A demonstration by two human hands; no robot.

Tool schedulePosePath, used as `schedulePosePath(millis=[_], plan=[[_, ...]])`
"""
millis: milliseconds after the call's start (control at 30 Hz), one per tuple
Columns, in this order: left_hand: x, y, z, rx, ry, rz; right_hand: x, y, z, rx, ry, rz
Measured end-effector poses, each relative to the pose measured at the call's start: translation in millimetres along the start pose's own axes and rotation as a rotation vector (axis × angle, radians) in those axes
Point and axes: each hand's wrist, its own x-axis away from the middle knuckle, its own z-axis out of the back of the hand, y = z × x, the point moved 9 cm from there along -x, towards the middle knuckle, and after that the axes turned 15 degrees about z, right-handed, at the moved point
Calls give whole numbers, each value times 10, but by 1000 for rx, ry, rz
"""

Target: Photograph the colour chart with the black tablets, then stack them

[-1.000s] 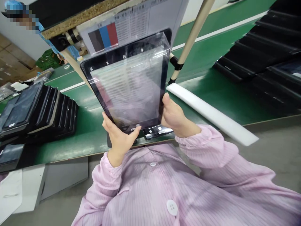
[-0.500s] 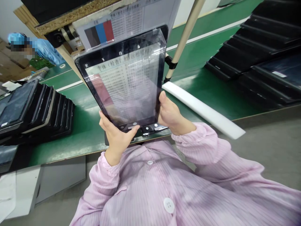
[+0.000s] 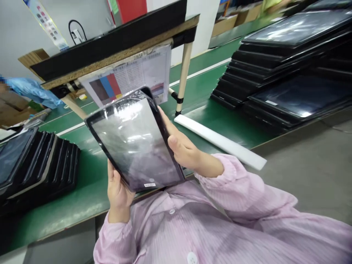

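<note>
A large black-framed tablet (image 3: pixel 134 143) is held up in front of my chest, tilted, its screen facing me. The screen looks pale grey with bright light reflections, and a small white label sits near its lower edge. My left hand (image 3: pixel 118 189) grips the lower left edge, thumb along the side. On the opposite side, my right hand (image 3: pixel 181 145) clasps the right edge, its fingers reaching partly behind. Behind the tablet hangs a printed chart (image 3: pixel 129 75) with colour blocks, its lower part hidden by the tablet.
Stacks of black-framed panels stand on the green bench at left (image 3: pixel 41 161) and right (image 3: pixel 264 62). A long white bar (image 3: pixel 220 141) lies angled over the front edge. The chart hangs under a shelf (image 3: pixel 118 47) on pale posts. A person in blue (image 3: pixel 33 91) is at far left.
The tablet has come down and tilted back. Its screen went from a live picture of the chart with icons to plain grey. My right hand sits higher along its edge. The view has shifted.
</note>
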Motion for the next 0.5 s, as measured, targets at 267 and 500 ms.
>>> schedulePosePath(millis=[267, 500], plan=[[93, -273, 30, 47, 52, 73, -111, 70, 82, 232, -90, -21], [206, -247, 223, -1, 208, 218, 170, 595, 137, 52, 22, -209]])
